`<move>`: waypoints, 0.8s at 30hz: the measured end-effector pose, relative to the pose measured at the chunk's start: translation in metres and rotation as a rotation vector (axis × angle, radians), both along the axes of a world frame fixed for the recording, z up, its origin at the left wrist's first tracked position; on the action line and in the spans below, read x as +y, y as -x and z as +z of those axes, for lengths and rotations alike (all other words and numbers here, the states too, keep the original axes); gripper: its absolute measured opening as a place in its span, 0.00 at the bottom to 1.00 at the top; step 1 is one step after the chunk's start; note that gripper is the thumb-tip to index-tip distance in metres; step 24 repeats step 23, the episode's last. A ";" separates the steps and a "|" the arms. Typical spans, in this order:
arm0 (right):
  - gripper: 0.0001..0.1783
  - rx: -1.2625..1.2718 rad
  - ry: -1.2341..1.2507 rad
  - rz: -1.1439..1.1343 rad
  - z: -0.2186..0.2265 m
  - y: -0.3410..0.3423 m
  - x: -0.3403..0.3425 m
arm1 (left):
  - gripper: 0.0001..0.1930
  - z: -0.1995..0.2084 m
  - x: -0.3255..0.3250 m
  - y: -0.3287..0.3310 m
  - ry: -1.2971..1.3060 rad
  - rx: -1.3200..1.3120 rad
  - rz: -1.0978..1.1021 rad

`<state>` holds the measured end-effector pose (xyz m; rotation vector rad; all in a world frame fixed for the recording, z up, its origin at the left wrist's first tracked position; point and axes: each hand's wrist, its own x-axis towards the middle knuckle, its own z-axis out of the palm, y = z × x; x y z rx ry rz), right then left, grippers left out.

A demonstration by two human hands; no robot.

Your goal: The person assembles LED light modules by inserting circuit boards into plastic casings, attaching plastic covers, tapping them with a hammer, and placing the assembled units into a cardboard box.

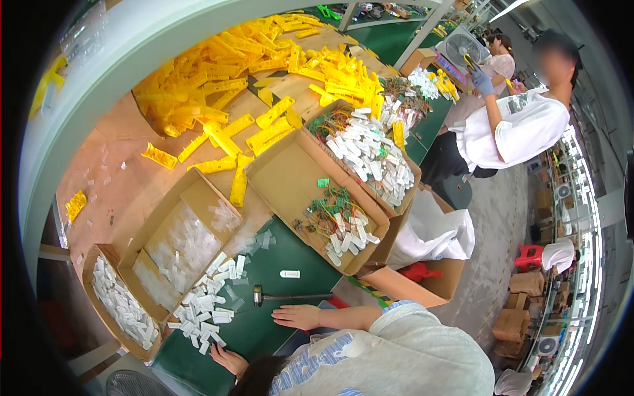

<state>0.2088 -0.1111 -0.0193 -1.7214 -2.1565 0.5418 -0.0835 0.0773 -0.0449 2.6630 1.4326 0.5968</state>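
My left hand (228, 360) rests at the near edge of a loose pile of small white plastic casings (201, 307), its fingers apart and the fingertips beside the nearest ones. Hair partly hides that wrist. My right hand (297, 317) lies flat on the green tabletop (264, 333) with fingers stretched, holding nothing. Just beyond it lies a hammer (258, 296), its metal head to the left and its handle pointing right. A single white casing (289, 274) with a dark marking sits by itself farther out. Thin clear plastic pieces (261, 242) are scattered between the pile and the boxes.
At left, one cardboard box (125, 310) holds white casings; another (148, 264) holds clear pieces. A box (277, 181) beyond has wired green boards and casings. Yellow plastic shells (224, 59) heap at the back. A person (508, 125) in white stands at right, near a fan (461, 47).
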 end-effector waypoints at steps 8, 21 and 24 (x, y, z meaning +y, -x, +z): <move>0.28 0.066 0.014 0.020 0.000 -0.006 0.002 | 0.24 -0.011 0.005 0.001 -0.072 -0.035 -0.054; 0.30 0.027 -0.164 -0.183 0.014 0.006 -0.002 | 0.24 0.001 0.016 -0.004 -0.060 0.002 -0.096; 0.52 -0.378 -0.342 -0.520 0.009 0.028 -0.015 | 0.26 0.001 0.023 -0.001 -0.063 0.094 -0.078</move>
